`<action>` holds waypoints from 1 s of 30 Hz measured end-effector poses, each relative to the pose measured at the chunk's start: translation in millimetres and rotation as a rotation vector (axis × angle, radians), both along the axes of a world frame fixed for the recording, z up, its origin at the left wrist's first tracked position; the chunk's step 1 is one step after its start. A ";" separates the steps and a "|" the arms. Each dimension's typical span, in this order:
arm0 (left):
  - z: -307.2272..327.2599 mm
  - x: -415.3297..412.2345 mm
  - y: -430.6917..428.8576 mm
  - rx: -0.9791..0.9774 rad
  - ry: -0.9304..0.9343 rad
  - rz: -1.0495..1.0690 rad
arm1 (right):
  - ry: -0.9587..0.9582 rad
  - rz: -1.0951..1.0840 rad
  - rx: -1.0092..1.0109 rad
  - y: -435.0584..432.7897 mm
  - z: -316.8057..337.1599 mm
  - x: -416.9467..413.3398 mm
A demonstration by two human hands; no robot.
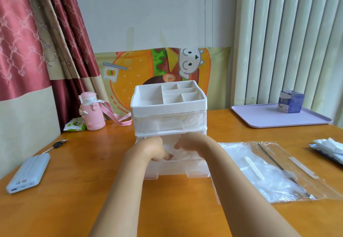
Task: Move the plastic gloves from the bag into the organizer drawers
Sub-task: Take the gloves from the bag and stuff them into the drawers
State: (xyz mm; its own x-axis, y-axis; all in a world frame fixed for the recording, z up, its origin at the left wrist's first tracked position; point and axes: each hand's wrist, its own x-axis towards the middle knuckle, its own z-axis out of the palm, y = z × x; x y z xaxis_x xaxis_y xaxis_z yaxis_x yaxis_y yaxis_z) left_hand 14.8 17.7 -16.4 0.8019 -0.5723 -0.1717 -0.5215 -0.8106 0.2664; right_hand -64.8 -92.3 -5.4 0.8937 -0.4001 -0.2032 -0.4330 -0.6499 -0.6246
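Left hand [155,148] and right hand [187,143] rest on plastic gloves [170,143] in the open lower drawer [176,168]; grip closure cannot be told. Bulging gloves could jam the drawer on closing.

The wooden bench [74,209] carries the organizer [168,104] at centre, with a clear bag [269,171] flat beside it. A lilac tray [259,117] sits far right. A pink bottle [91,114], key [55,145] and power bank [27,173] lie left.

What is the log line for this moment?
lower drawer: pulled out | left hand, right hand: inside it on plastic gloves, grip unclear | upper drawer: shut | bag: on table, right
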 end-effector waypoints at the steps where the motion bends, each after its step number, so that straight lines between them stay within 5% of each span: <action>1: -1.9 0.3 -0.1 0.024 0.002 -0.013 | 0.001 -0.009 -0.025 1.8 2.6 -2.0; 8: -14.6 12.6 -2.0 0.041 0.007 0.014 | 0.032 0.010 -0.173 1.0 21.1 -26.6; 16: 11.8 -8.9 1.6 -0.033 -0.110 0.127 | -0.119 -0.038 0.054 -28.3 29.2 -39.3; 19: 33.4 -39.2 -1.1 -0.260 -0.340 0.129 | -0.280 -0.056 0.085 -57.8 40.9 -72.3; 24: 40.1 -106.5 -32.2 -0.737 -0.560 -0.141 | -0.301 -0.248 -0.335 -123.0 34.7 -123.0; 30: -9.6 -132.1 -95.3 -0.679 -0.318 -0.319 | -0.150 -0.320 -0.260 -196.3 -3.6 -164.4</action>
State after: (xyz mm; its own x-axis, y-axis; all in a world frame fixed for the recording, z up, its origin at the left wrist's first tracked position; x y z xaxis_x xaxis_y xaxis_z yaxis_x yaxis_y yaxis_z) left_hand -117.3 -77.6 -26.0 0.5348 -0.6790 0.5029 -0.8333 -0.3255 0.4468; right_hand -229.1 -288.7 -9.0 0.7285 -0.6821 0.0632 -0.5549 -0.6417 -0.5295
